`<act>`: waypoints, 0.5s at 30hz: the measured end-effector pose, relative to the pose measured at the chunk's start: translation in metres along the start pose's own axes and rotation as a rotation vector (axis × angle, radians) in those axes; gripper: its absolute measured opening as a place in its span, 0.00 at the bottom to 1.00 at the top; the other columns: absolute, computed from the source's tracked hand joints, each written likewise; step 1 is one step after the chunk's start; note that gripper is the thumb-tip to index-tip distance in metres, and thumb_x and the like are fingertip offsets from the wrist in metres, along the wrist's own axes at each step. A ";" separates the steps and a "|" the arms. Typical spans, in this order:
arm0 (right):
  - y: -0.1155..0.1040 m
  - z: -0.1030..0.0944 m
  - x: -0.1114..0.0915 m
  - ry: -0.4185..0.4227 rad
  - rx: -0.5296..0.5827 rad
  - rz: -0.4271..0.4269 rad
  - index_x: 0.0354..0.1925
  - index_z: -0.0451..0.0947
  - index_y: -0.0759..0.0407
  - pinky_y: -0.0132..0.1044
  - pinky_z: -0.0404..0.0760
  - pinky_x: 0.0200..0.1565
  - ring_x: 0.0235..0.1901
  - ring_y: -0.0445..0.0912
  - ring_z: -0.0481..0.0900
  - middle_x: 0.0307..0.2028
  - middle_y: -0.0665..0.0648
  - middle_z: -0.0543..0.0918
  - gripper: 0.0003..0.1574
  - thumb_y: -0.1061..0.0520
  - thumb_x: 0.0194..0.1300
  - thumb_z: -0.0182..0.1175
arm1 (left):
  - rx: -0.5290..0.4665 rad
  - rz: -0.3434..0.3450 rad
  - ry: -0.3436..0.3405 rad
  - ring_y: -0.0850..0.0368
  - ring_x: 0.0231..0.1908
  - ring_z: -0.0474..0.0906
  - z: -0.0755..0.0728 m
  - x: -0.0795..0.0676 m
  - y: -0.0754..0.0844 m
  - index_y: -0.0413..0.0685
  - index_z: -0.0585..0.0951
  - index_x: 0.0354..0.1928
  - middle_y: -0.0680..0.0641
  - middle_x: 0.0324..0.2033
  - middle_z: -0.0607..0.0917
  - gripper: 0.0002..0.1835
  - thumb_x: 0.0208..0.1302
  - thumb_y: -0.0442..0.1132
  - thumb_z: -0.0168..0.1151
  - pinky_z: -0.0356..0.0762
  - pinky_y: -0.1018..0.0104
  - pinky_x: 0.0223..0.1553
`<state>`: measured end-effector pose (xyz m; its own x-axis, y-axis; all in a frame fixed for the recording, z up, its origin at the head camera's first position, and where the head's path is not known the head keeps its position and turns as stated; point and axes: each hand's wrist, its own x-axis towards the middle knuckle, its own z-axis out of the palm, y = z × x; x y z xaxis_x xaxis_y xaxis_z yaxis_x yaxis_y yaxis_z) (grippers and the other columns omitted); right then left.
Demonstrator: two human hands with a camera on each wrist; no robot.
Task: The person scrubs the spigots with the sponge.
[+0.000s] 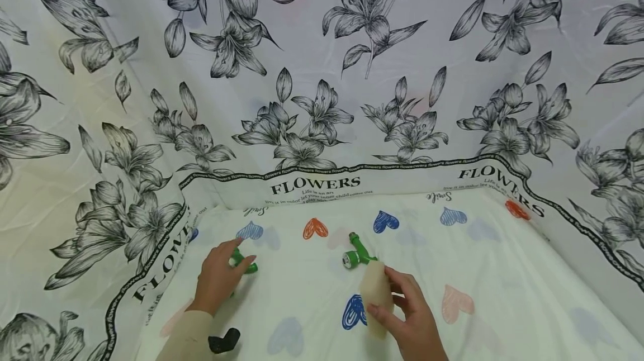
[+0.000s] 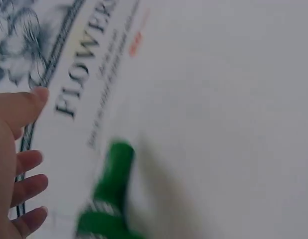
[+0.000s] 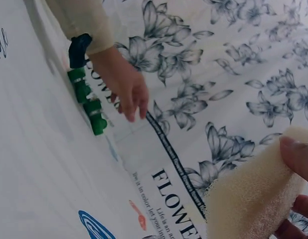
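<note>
My right hand (image 1: pixel 415 316) grips a pale cream sponge (image 1: pixel 376 297), thumb on the near side and fingers on the far side. Its porous surface shows up close in the right wrist view. Beyond the sponge's upper end lies a green plastic tap-like fitting (image 1: pixel 359 252) with a grey-ringed connector and a brownish tip. My left hand (image 1: pixel 219 271) hovers with parted fingers at another green fitting (image 2: pixel 111 184), which it partly hides in the head view. The left wrist view has those fingers apart from the fitting, holding nothing.
A black elbow-shaped piece (image 1: pixel 224 341) lies close to the left sleeve (image 1: pixel 188 336). White cloth with printed hearts (image 1: pixel 287 336) covers the surface. Flower-printed curtains (image 1: pixel 302 98) rise at the back and both sides.
</note>
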<state>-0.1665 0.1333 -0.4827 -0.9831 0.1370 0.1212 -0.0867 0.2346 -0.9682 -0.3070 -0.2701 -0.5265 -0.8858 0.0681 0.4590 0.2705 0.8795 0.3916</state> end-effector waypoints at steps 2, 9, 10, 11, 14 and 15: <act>0.000 -0.002 0.000 0.010 -0.006 0.009 0.61 0.68 0.35 0.35 0.76 0.52 0.51 0.42 0.71 0.54 0.41 0.72 0.43 0.35 0.48 0.71 | -0.098 -0.006 0.024 0.49 0.54 0.72 -0.002 0.007 0.020 0.58 0.69 0.66 0.51 0.57 0.76 0.37 0.57 0.62 0.64 0.72 0.45 0.50; 0.002 -0.009 -0.002 0.025 0.017 -0.008 0.62 0.68 0.37 0.34 0.76 0.52 0.52 0.43 0.71 0.55 0.43 0.71 0.42 0.38 0.49 0.71 | -0.356 0.054 0.019 0.57 0.50 0.75 -0.002 0.029 0.100 0.71 0.57 0.71 0.56 0.56 0.77 0.42 0.56 0.61 0.65 0.78 0.53 0.44; 0.002 -0.010 -0.002 0.028 0.017 -0.012 0.61 0.68 0.37 0.34 0.76 0.52 0.52 0.43 0.71 0.55 0.43 0.72 0.42 0.38 0.49 0.72 | -0.388 0.072 0.011 0.57 0.50 0.76 -0.001 0.031 0.110 0.71 0.57 0.71 0.55 0.56 0.77 0.42 0.57 0.60 0.66 0.78 0.53 0.44; 0.003 -0.011 -0.002 0.032 0.017 -0.020 0.61 0.68 0.37 0.34 0.76 0.52 0.51 0.43 0.71 0.55 0.43 0.72 0.41 0.38 0.50 0.72 | -0.414 0.082 0.000 0.58 0.49 0.76 0.001 0.033 0.120 0.71 0.56 0.71 0.56 0.55 0.77 0.42 0.57 0.59 0.66 0.78 0.54 0.44; 0.004 -0.014 -0.003 0.048 0.029 -0.036 0.61 0.69 0.38 0.34 0.77 0.51 0.50 0.43 0.72 0.54 0.43 0.73 0.40 0.41 0.50 0.72 | -0.471 0.111 -0.028 0.60 0.48 0.76 0.013 0.037 0.144 0.72 0.57 0.70 0.59 0.54 0.77 0.42 0.57 0.58 0.67 0.79 0.55 0.44; 0.004 -0.014 -0.004 0.053 0.027 -0.038 0.61 0.69 0.38 0.34 0.77 0.50 0.50 0.43 0.72 0.53 0.43 0.73 0.40 0.41 0.50 0.72 | -0.486 0.121 -0.036 0.61 0.48 0.76 0.019 0.038 0.151 0.72 0.57 0.70 0.59 0.54 0.77 0.42 0.57 0.58 0.67 0.79 0.55 0.43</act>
<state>-0.1608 0.1475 -0.4840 -0.9691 0.1797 0.1691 -0.1292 0.2144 -0.9682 -0.3071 -0.1258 -0.4655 -0.8472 0.1796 0.4999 0.5090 0.5439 0.6671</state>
